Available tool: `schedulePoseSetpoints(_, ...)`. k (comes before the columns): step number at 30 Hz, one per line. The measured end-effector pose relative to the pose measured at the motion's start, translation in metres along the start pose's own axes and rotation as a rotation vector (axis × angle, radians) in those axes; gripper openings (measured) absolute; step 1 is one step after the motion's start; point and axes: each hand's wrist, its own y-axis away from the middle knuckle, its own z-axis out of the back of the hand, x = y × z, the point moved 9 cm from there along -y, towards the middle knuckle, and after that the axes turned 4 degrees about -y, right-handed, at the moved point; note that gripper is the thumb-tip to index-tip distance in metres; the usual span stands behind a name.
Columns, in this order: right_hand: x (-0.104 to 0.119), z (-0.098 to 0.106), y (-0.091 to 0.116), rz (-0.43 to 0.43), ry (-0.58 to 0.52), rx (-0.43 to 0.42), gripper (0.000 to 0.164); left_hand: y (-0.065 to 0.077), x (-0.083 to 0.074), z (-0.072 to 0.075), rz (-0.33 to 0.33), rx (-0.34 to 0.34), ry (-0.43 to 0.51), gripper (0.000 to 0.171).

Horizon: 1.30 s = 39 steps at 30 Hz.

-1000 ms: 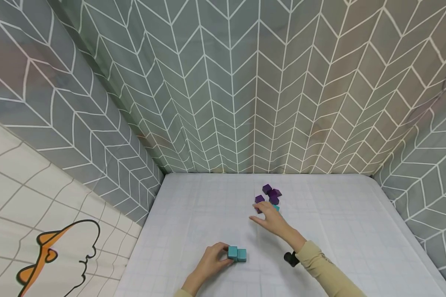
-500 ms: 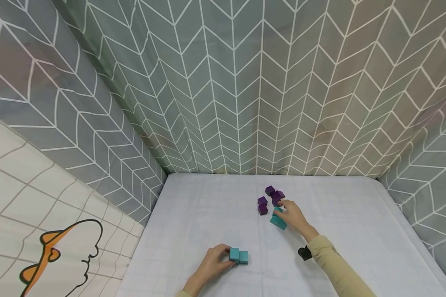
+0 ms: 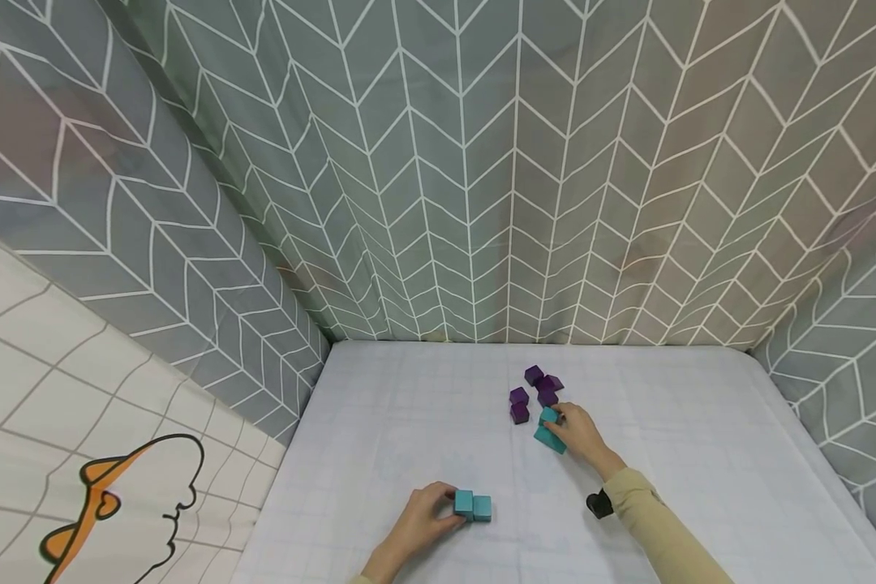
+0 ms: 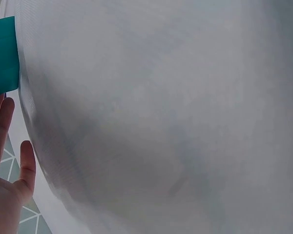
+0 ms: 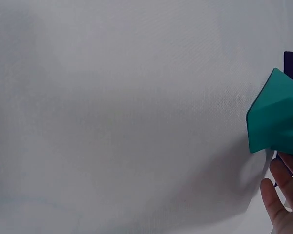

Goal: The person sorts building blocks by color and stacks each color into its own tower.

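Note:
In the head view my left hand (image 3: 425, 519) holds a teal block (image 3: 463, 503) at the near middle of the table, thumb on its near side and fingers on its far side. A second teal block (image 3: 483, 508) touches it on the right. Farther off, my right hand (image 3: 582, 438) pinches a small teal block (image 3: 549, 415) between thumb and fingers. Against that one lies a longer teal block (image 3: 551, 440), set at a slant. The left wrist view shows a teal block (image 4: 2, 56) by the fingertips; angular teal faces (image 5: 271, 114) appear in the right wrist view.
Several purple blocks (image 3: 547, 384) lie loosely grouped just beyond my right hand. The white-covered table (image 3: 380, 414) ends at a grey patterned curtain (image 3: 467, 243) at the back. A black round device (image 3: 599, 504) sits at my right wrist.
My right hand has moved right from beside the purple blocks to the small teal block and now pinches it. My left hand stays at its blocks. The view has shifted slightly.

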Motion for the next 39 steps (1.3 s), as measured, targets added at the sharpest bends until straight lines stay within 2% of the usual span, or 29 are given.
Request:
schedulePoseSetpoints(11, -0.004, -0.004, -0.002, -0.05, -0.029, -0.032, 0.041, 0.0, 0.001, -0.001, -0.01, -0.015, 0.008, 0.033)
schedulePoseSetpoints(18, -0.002, -0.001, -0.001, -0.04, -0.009, -0.037, 0.038, -0.001, 0.004, -0.005, 0.026, 0.026, 0.031, 0.032)
schedulePoseSetpoints(23, 0.015, 0.011, -0.003, 0.031, -0.007, -0.054, 0.037, -0.001, 0.005, -0.004, 0.039, 0.038, 0.038, 0.033)
schedulePoseSetpoints(30, 0.046, 0.028, -0.009, 0.173, 0.017, -0.104, 0.036, -0.001, 0.004, -0.003, 0.045, 0.046, 0.055, 0.033)
schedulePoseSetpoints(39, 0.096, 0.039, -0.004, 0.272, -0.006, -0.093, 0.035, -0.001, 0.005, -0.004, 0.061, 0.065, 0.076, 0.033)
